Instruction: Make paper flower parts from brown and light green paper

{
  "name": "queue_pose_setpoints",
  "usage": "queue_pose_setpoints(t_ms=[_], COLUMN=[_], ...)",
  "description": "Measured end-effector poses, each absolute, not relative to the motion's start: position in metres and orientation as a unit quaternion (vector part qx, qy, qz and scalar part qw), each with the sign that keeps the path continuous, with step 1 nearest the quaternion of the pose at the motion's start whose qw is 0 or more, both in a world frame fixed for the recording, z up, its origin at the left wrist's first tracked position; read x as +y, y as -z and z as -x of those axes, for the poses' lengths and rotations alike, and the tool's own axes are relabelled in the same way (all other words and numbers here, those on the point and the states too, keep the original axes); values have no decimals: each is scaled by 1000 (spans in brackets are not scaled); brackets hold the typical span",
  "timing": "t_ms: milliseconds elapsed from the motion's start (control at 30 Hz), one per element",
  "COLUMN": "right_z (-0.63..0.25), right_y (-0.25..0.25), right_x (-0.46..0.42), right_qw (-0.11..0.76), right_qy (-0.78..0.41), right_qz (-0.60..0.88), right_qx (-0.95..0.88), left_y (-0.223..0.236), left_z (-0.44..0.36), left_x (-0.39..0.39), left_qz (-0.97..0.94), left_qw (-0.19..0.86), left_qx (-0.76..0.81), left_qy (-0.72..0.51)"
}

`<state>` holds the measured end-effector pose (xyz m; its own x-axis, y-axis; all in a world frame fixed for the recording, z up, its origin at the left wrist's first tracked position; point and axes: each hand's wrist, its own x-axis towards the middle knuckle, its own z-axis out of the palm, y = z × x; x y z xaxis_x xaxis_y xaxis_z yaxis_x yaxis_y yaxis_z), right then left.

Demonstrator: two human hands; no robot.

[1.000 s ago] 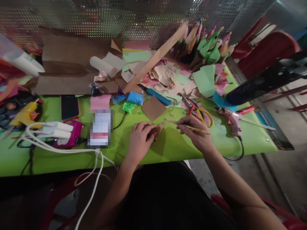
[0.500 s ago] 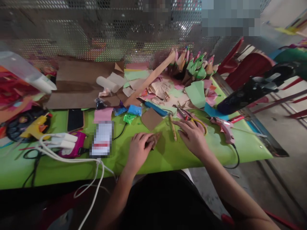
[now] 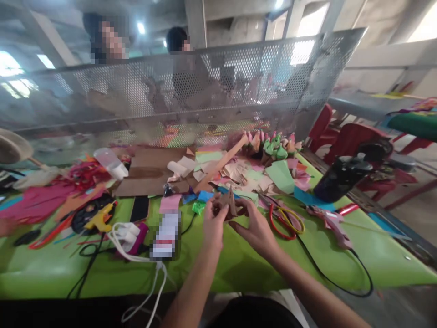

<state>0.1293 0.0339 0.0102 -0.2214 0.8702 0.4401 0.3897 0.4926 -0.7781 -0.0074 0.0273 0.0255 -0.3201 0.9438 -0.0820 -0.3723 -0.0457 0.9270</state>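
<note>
A small piece of folded brown cardboard [image 3: 231,203] stands up between my hands, over the middle of the green table [image 3: 136,278]. My left hand [image 3: 214,223] is closed on its left side, with the thumb in front. My right hand [image 3: 254,228] has curved fingers at the right edge of the cardboard; its thumb sits lower, and the exact contact of the fingertips is partly hidden. Scissors with red and yellow handles [image 3: 286,221] lie just right of my right hand. Small blue packets [image 3: 205,196] and a green packet [image 3: 198,208] are left of the cardboard.
A pink glue gun [image 3: 331,223] with a black cord lies at right, near a dark bottle [image 3: 341,177]. Paper scraps and paper bundles [image 3: 276,148] crowd the back. Left are a phone [image 3: 166,234], white cables and a yellow glue gun [image 3: 101,217]. People sit beyond a perforated metal screen [image 3: 136,100].
My left hand has lifted the cardboard from near the tabletop. My right hand has moved left from a small stick to the cardboard. The view has tilted up.
</note>
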Motion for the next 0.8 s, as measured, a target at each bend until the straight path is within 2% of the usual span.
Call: queue_pose_setpoints(t_ms=[100, 233, 400, 533, 800], right_z=[-128, -138, -151, -154, -156], right_y=[-19, -34, -49, -50, -36], right_x=[48, 70, 90, 95, 95], right_qw=[488, 520, 568, 570, 552], right_qy=[-262, -272, -378, -464, -514], right_qz=[439, 454, 417, 396, 393], right_qx=[-708, -671, -600, -551, -525], left_y=[-32, -42, -58, -59, -37], left_z=[-5, -8, 10, 25, 35], left_x=[37, 47, 65, 78, 79], left_qz=[-262, -285, -359, -417, -487], left_qw=[557, 573, 516, 464, 451], left_qx=[426, 417, 436, 449, 465], left_qy=[-663, -645, -644, -640, -586])
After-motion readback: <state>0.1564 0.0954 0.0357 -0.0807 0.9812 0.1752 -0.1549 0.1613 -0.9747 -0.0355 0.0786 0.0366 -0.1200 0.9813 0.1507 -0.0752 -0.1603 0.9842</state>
